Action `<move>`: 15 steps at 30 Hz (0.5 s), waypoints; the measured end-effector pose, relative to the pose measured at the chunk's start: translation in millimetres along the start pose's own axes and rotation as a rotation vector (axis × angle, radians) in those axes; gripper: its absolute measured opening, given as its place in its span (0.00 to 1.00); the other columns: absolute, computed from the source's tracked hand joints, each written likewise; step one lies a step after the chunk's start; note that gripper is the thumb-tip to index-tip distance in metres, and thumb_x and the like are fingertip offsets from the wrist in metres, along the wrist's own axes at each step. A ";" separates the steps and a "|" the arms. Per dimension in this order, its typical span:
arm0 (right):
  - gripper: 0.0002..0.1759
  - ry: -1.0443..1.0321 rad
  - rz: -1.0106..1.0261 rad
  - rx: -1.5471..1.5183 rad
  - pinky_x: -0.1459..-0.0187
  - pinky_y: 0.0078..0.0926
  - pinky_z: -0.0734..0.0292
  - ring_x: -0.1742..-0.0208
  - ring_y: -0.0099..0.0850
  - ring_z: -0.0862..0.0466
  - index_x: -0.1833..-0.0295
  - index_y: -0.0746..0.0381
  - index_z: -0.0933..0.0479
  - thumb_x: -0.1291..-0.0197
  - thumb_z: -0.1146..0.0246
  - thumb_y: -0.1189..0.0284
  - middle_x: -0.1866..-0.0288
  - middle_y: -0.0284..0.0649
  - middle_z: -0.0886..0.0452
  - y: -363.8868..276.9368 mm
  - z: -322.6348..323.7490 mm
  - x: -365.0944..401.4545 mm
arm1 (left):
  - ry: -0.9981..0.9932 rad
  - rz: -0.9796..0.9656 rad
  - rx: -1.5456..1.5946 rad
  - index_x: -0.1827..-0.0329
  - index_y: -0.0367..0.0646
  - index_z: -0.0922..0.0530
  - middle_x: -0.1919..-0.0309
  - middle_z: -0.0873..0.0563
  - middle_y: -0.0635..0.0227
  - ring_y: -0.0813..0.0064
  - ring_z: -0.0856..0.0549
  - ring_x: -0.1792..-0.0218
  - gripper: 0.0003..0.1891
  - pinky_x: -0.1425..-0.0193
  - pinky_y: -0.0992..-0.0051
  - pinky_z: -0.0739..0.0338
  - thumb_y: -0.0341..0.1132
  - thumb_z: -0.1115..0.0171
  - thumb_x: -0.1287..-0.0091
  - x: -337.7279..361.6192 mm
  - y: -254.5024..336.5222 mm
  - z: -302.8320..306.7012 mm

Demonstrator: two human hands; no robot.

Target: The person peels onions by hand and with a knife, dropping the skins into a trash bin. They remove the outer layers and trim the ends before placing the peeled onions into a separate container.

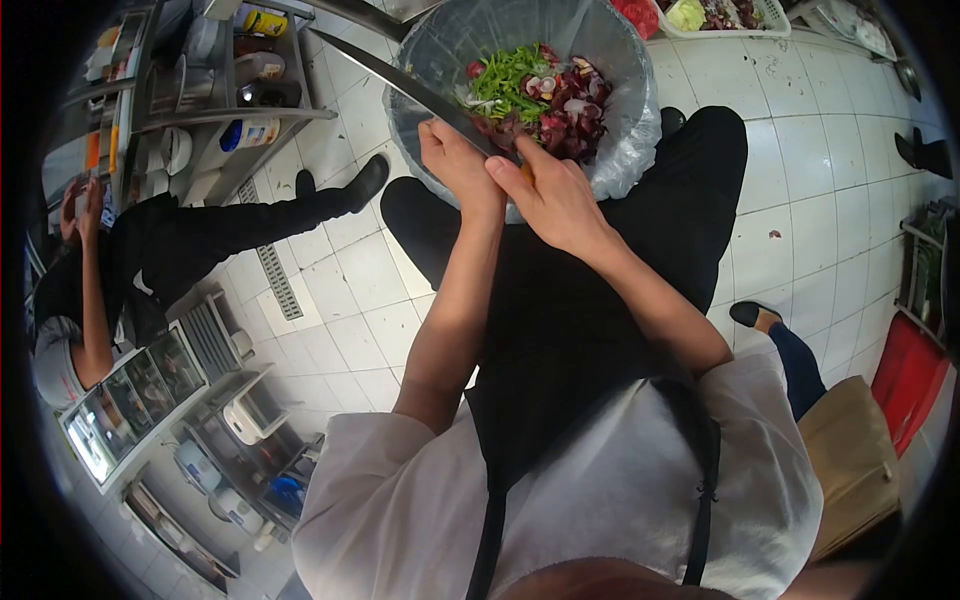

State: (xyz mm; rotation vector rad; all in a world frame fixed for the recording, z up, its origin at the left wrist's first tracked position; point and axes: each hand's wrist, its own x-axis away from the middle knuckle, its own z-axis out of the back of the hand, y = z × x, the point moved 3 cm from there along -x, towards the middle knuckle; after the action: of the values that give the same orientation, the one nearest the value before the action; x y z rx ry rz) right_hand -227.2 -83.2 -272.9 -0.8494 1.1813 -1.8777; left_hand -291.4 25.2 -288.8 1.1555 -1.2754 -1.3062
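A long-bladed knife points up and to the left across the rim of a bin lined with clear plastic. My right hand is closed round its handle, most of which is hidden. My left hand is curled just below the blade, close beside my right hand. Its fingertips are turned away, and I cannot see what they hold. Beneath the blade, the bin contains chopped green leaves and dark red and pale vegetable pieces.
The bin stands between my knees. A white basket of vegetables sits beyond it, by a red bag. Another person stands at left near metal shelves. A floor drain crosses the tiles. A cardboard box is at right.
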 end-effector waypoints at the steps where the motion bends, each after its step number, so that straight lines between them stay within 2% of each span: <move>1: 0.35 -0.015 -0.015 -0.018 0.64 0.52 0.23 0.69 0.59 0.16 0.44 0.71 0.28 0.31 0.46 0.46 0.76 0.56 0.19 0.9 0.1 -1.8 | 0.000 -0.013 -0.034 0.69 0.41 0.33 0.73 0.27 0.73 0.81 0.29 0.72 0.15 0.67 0.75 0.30 0.37 0.57 0.22 -0.6 -1.3 0.3; 5: 0.36 -0.024 -0.058 -0.085 0.64 0.50 0.23 0.68 0.58 0.16 0.46 0.72 0.27 0.31 0.46 0.45 0.75 0.56 0.19 2.1 1.5 -4.9 | 0.027 -0.046 -0.126 0.69 0.40 0.33 0.74 0.28 0.73 0.82 0.31 0.73 0.14 0.68 0.75 0.32 0.36 0.56 0.23 -0.2 3.7 -2.4; 8: 0.36 -0.022 -0.079 -0.130 0.63 0.48 0.23 0.66 0.58 0.16 0.47 0.73 0.27 0.31 0.45 0.44 0.73 0.58 0.19 2.3 1.0 -6.6 | 0.006 -0.064 -0.190 0.69 0.39 0.33 0.74 0.28 0.72 0.80 0.30 0.72 0.14 0.65 0.74 0.31 0.36 0.55 0.24 -0.4 5.5 -0.4; 11: 0.36 -0.050 -0.108 -0.207 0.60 0.45 0.23 0.62 0.58 0.15 0.45 0.73 0.28 0.32 0.43 0.45 0.69 0.59 0.18 8.0 -0.9 -9.6 | 0.031 -0.157 -0.256 0.69 0.38 0.33 0.75 0.28 0.70 0.78 0.29 0.71 0.13 0.63 0.72 0.31 0.36 0.54 0.25 1.0 3.0 -0.5; 14: 0.36 -0.002 -0.087 -0.318 0.58 0.43 0.22 0.59 0.58 0.15 0.44 0.72 0.29 0.33 0.41 0.46 0.66 0.60 0.18 15.3 -3.1 -15.5 | 0.001 -0.230 -0.190 0.68 0.37 0.33 0.75 0.29 0.69 0.77 0.30 0.71 0.13 0.63 0.70 0.32 0.36 0.54 0.25 11.6 -1.2 -6.4; 15: 0.36 0.027 -0.072 -0.357 0.57 0.42 0.22 0.58 0.58 0.15 0.43 0.72 0.29 0.33 0.40 0.46 0.64 0.60 0.17 15.2 -2.2 -16.8 | -0.003 -0.211 -0.176 0.68 0.38 0.33 0.74 0.29 0.70 0.77 0.29 0.71 0.13 0.64 0.72 0.32 0.35 0.55 0.25 14.0 -2.6 -6.9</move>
State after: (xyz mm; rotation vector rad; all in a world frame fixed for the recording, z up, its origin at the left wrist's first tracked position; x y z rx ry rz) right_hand -216.9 -72.4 -290.1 -1.0725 1.5503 -1.7652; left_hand -286.1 10.5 -291.6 1.1860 -1.0381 -1.5419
